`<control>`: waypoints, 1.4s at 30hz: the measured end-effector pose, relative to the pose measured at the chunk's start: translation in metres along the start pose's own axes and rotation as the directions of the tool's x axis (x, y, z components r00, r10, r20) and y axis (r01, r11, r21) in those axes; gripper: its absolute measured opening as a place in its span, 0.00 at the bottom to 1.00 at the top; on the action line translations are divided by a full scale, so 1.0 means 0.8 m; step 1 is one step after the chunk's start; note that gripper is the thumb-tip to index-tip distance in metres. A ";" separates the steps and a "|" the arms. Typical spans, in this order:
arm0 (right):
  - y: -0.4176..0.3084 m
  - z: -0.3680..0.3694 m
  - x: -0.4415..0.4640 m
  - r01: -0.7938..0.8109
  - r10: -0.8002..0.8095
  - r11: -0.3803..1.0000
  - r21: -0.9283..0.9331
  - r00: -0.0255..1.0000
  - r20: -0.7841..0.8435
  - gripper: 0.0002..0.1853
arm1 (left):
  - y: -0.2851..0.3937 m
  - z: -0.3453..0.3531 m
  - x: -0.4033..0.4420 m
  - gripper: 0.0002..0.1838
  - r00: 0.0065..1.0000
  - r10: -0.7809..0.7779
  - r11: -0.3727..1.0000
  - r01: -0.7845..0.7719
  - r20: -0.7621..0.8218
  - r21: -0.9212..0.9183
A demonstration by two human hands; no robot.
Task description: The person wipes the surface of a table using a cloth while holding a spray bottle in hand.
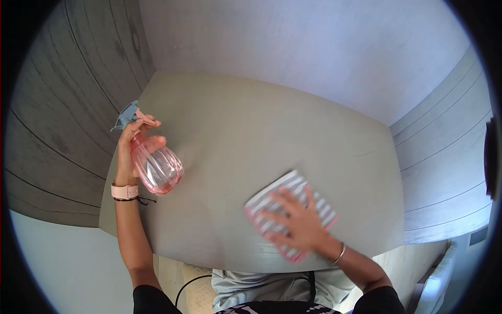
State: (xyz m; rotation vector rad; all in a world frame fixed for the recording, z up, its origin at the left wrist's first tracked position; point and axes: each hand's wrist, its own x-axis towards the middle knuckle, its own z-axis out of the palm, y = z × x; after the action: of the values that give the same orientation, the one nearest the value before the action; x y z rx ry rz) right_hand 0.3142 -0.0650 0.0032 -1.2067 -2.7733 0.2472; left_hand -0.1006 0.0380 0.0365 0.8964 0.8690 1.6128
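Note:
My left hand (137, 134) is closed around the neck of a pink see-through spray bottle (157, 166) with a blue-grey and pink trigger head. The bottle leans at the left side of the grey-green table, and clear liquid seems to show inside. Whether its base touches the table I cannot tell. Towards the front right, a grey-and-white striped cloth (325, 212) with pink edging lies on the tabletop. My right hand (297, 220) rests flat upon it with fingers spread, slightly blurred.
The table (225, 125) has a pale back panel (303, 47) and wood-grain side panels at left (63, 115) and right (444, 141). My lap is against the front edge. A black cable (188, 283) hangs below, and a dark object (490, 157) stands at the far right.

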 end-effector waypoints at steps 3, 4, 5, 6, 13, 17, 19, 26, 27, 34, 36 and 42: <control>0.076 -0.013 -0.007 -0.294 0.285 0.955 -0.050 0.949 -0.138 0.29 | 0.012 0.016 -0.004 0.17 0.999 -0.053 0.998 0.053 -0.005 -0.035; 0.103 -0.017 -0.003 -0.393 0.379 0.918 -0.049 0.907 -0.182 0.30 | 0.014 0.024 -0.005 0.17 0.998 -0.058 0.998 0.058 -0.003 -0.037; 0.131 -0.018 0.003 -0.494 0.476 0.869 -0.027 0.848 -0.232 0.30 | 0.016 0.033 -0.006 0.18 0.998 -0.058 0.998 0.058 -0.018 -0.010; 0.155 -0.020 0.013 -0.588 0.565 0.809 -0.001 0.777 -0.279 0.30 | 0.016 0.041 -0.006 0.18 0.998 -0.057 0.998 0.058 -0.032 0.016; 0.215 -0.049 0.129 -0.864 0.836 0.497 0.074 0.455 -0.306 0.34 | 0.007 0.078 -0.023 0.18 0.983 -0.170 0.985 0.170 0.067 0.003; 0.172 -0.056 0.208 -0.903 0.872 0.429 0.029 0.406 -0.275 0.37 | 0.003 0.106 -0.044 0.20 0.974 -0.207 0.978 0.208 0.087 -0.004; 0.141 -0.056 0.245 -0.861 0.828 0.508 0.008 0.486 -0.278 0.37 | 0.010 0.112 -0.053 0.20 0.970 -0.221 0.975 0.222 0.101 0.007; 0.062 -0.033 0.375 -0.720 0.679 0.693 -0.039 0.671 -0.298 0.34 | 0.022 0.100 -0.061 0.21 0.950 -0.277 0.959 0.282 0.143 -0.011; 0.059 -0.033 0.385 -0.704 0.671 0.710 -0.033 0.689 -0.274 0.34 | 0.025 0.103 -0.062 0.21 0.946 -0.294 0.954 0.299 0.135 -0.021; 0.037 -0.013 0.382 -0.258 0.258 0.966 0.001 0.964 -0.067 0.34 | 0.025 0.134 -0.060 0.21 0.937 -0.348 0.936 0.345 0.041 0.072; 0.016 -0.006 0.354 -0.047 0.049 0.994 0.099 0.999 -0.017 0.33 | 0.025 0.141 -0.061 0.22 0.935 -0.355 0.931 0.354 0.000 0.094; -0.050 0.018 0.246 0.276 -0.253 0.919 0.283 0.960 -0.115 0.29 | 0.058 0.149 -0.077 0.23 0.943 -0.327 0.936 0.332 -0.062 0.116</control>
State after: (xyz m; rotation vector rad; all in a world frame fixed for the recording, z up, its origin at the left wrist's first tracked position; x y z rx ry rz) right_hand 0.1497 0.0513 0.0034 -0.7445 -2.6680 0.5543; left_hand -0.0051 -0.0196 0.1242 0.7572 1.0978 1.3007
